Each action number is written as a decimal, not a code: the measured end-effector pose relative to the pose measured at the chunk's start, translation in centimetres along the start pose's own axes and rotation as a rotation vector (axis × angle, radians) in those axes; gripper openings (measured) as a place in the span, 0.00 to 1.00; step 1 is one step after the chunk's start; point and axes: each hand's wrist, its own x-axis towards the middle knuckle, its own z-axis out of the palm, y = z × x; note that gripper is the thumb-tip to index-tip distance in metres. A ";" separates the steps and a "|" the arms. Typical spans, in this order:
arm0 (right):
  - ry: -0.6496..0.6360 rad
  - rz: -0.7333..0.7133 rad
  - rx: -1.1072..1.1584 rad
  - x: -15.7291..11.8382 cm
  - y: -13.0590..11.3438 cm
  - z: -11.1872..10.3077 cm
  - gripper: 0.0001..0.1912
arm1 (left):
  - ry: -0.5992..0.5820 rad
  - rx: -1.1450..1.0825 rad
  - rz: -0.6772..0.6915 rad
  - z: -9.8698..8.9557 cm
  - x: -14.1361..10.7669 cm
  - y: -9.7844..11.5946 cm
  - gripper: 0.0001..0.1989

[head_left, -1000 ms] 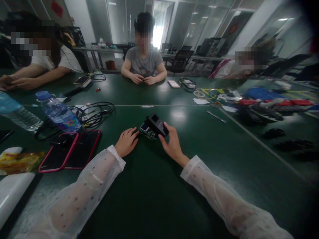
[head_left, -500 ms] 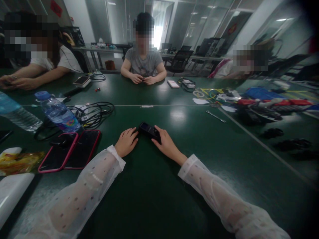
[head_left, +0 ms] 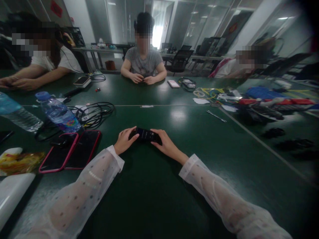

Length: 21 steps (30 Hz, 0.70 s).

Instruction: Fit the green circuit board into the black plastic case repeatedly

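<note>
A small black handheld device [head_left: 145, 134] with a screen and several buttons lies sideways between my two hands, at or just above the green table [head_left: 147, 186]. My left hand [head_left: 124, 141] is closed around its left end, with the thumb against the near edge. Around the right end, my right hand [head_left: 166, 143] is closed too, fingers on the far side and thumb on the near side. The device's underside and both of its ends are hidden. What the screen reads is too small to tell.
On the left are two red-edged phones [head_left: 83, 149], a blue-capped water bottle [head_left: 59, 113], another bottle [head_left: 18, 113] and black cables [head_left: 99, 111]. A wrench [head_left: 216, 116] lies to the right, before piled cables and tools [head_left: 264, 99]. Several people sit around the table, one opposite [head_left: 144, 61].
My left hand has gone from resting at the device's left end to gripping it. The device has turned more level, and its screen and buttons face me more.
</note>
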 end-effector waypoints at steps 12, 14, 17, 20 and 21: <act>-0.072 0.158 0.316 0.0 1.1 -0.4 0.27 | -0.049 -0.143 -0.038 -0.7 0.1 0.0 0.29; -0.074 0.211 0.420 0.1 1.5 -0.6 0.25 | -0.052 -0.150 -0.045 -0.7 0.1 0.0 0.29; -0.075 0.281 0.541 0.2 1.9 -0.7 0.26 | -0.072 -0.151 -0.045 -0.8 0.1 0.0 0.30; -0.077 0.314 0.628 0.2 2.0 -0.9 0.27 | -0.097 -0.147 -0.027 -1.0 0.0 0.1 0.31; -0.077 0.319 0.645 0.2 2.0 -0.9 0.27 | -0.101 -0.147 -0.023 -1.0 -0.1 0.1 0.32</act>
